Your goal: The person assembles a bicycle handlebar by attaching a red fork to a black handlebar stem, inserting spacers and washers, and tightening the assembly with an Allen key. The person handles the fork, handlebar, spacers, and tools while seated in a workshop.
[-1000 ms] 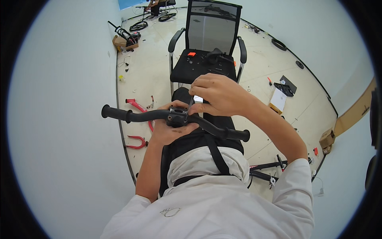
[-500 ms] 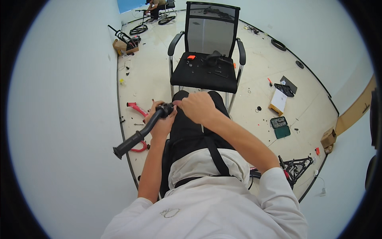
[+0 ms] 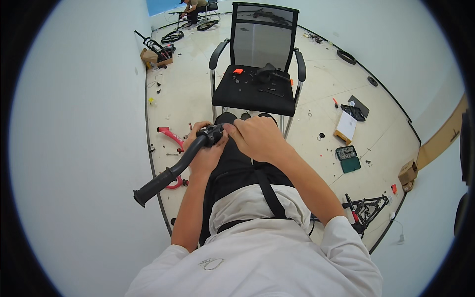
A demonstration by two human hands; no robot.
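The bar (image 3: 187, 159) was held up near the left thigh, curving out leftward and back from the left hand (image 3: 203, 157), which was wrapped around its clamp (image 3: 212, 134). It looked stiff, sturdy and moderately light, though likely to swing about that hold; the clamp seemed the surest place to grasp, and the sleeve (image 3: 156, 188) at the near end less slippery than the smooth bend. Just right of the clamp, the right hand (image 3: 257, 138) had its fingers curled; whether it grasped anything could not be told. Beyond both hands stood a chair (image 3: 235, 99).
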